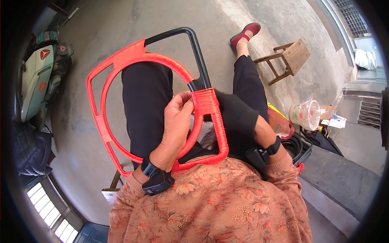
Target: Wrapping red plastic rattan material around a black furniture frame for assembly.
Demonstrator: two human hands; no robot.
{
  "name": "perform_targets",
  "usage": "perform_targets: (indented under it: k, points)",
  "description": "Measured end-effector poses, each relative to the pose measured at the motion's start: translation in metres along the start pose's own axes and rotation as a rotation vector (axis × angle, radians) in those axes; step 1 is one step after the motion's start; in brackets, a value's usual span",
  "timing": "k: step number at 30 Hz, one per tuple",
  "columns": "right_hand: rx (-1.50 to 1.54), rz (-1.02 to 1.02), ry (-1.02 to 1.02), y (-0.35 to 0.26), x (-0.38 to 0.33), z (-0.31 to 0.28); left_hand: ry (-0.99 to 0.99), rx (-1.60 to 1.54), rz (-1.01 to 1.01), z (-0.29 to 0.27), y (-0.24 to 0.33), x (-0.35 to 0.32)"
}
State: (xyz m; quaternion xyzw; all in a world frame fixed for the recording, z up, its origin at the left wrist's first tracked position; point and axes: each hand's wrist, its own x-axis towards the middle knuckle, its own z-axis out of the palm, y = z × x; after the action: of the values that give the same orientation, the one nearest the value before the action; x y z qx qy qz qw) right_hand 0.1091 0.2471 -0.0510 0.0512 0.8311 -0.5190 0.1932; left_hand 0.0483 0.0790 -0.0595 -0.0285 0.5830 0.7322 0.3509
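Resting on the person's lap is a frame [121, 60] with a ring inside it, mostly wrapped in red cord [206, 101]; its far right corner is bare black. The left hand [174, 125] curls over the ring, fingers [183, 99] bent and pinching the cord near the thick wrapped part. The right hand [263, 131] sits to the right, behind the frame; its fingers are hidden, so I cannot tell their grip. A stool [293, 54] stands far right.
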Motion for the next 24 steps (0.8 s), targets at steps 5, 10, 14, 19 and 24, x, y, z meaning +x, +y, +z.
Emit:
perform_targets:
  k: [5,10,14,19,24]
  points:
    - [0.374,-0.008,0.405,-0.001,0.019,-0.007,0.051,0.027,0.127,0.001,0.000,0.000]
    - [0.733,-0.244,0.701,-0.038,0.008,-0.015,0.201,0.126,0.570,0.008,0.012,-0.005]
    - [0.508,-0.317,0.642,-0.057,-0.001,-0.014,0.251,0.188,0.646,0.007,0.013,-0.008]
    - [-0.251,-0.527,0.608,-0.052,0.014,0.000,0.284,0.512,0.859,0.011,0.020,-0.015]
    - [0.033,-0.377,0.657,-0.043,0.008,0.003,0.173,0.128,0.566,0.004,0.016,-0.008]
